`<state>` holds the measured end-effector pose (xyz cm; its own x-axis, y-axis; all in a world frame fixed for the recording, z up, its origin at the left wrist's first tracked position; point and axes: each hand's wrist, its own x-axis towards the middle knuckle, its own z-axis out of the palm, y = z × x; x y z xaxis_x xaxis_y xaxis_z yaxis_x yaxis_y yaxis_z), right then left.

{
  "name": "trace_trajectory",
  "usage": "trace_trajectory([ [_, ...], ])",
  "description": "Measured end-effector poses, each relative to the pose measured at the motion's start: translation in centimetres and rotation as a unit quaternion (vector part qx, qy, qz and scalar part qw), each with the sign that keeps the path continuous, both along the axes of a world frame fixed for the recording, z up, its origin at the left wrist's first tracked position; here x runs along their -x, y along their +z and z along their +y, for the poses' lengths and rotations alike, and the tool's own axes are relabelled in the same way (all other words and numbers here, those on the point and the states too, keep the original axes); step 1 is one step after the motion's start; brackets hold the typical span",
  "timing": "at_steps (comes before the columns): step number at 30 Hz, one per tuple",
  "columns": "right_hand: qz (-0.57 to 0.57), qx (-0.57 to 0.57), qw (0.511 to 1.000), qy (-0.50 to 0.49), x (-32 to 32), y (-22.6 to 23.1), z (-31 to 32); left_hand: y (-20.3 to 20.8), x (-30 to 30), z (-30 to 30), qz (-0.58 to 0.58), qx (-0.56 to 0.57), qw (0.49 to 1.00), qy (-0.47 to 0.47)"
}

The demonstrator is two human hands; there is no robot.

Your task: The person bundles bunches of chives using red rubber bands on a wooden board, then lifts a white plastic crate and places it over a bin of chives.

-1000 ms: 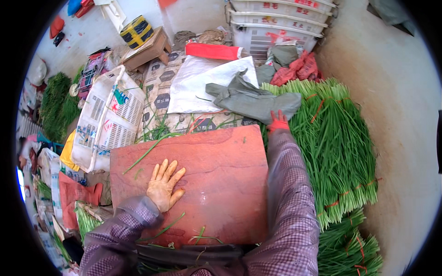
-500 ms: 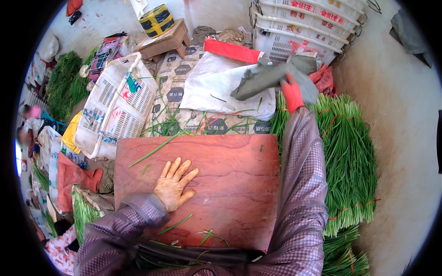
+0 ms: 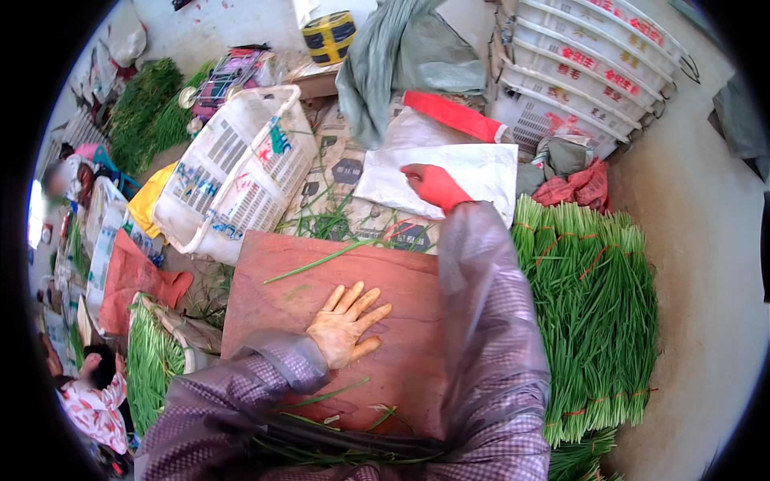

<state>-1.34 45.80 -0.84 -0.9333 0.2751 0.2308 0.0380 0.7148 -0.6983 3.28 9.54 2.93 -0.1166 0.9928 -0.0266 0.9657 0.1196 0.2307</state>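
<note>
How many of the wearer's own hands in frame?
2: left hand spread palm-down on the red-brown board; right hand, in red, over the white sack, contact unclear. Neither is fully hidden.

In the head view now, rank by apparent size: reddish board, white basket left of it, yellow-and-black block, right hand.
Largest: reddish board
Next: white basket
Smallest, unranked: yellow-and-black block and right hand look alike.

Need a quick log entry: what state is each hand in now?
Left hand: open, spread flat on the reddish board.
Right hand: nothing visibly held; whether open or closed, cannot tell.
</note>
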Motion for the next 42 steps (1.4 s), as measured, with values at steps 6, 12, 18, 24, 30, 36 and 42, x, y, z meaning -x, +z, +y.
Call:
trace_trajectory([
  [6, -0.13, -0.067, 0.989, -0.007, -3.3, -1.6, 0.4, -0.4, 0.2, -0.5, -0.006, 0.007, 1.0, -0.003],
  [12, -0.218, -0.066, 0.974, 0.004, -2.4, -3.7, 1.1, -0.3, 0.5, 0.2, -0.044, -0.001, 0.999, -0.022],
  [18, -0.31, -0.083, 0.946, 0.05, 1.7, -6.3, 0.7, -1.3, 1.1, 1.4, -0.15, -0.029, 0.987, -0.056],
  [24, -0.386, -0.153, 0.907, 0.069, 7.5, -11.0, -0.6, -1.3, 3.1, 1.1, -0.259, -0.035, 0.962, -0.081],
  [30, -0.435, -0.21, 0.861, 0.158, 11.0, -17.5, -3.1, -2.9, 3.5, 1.0, -0.294, -0.028, 0.95, -0.097],
  [36, -0.347, -0.259, 0.871, 0.233, 12.8, -22.8, -6.0, -4.1, 2.7, 0.7, -0.311, -0.032, 0.944, -0.108],
  [42, -0.28, -0.343, 0.866, 0.231, 12.9, -26.9, -9.3, -3.2, 2.4, 0.8, -0.492, -0.165, 0.854, 0.039],
])
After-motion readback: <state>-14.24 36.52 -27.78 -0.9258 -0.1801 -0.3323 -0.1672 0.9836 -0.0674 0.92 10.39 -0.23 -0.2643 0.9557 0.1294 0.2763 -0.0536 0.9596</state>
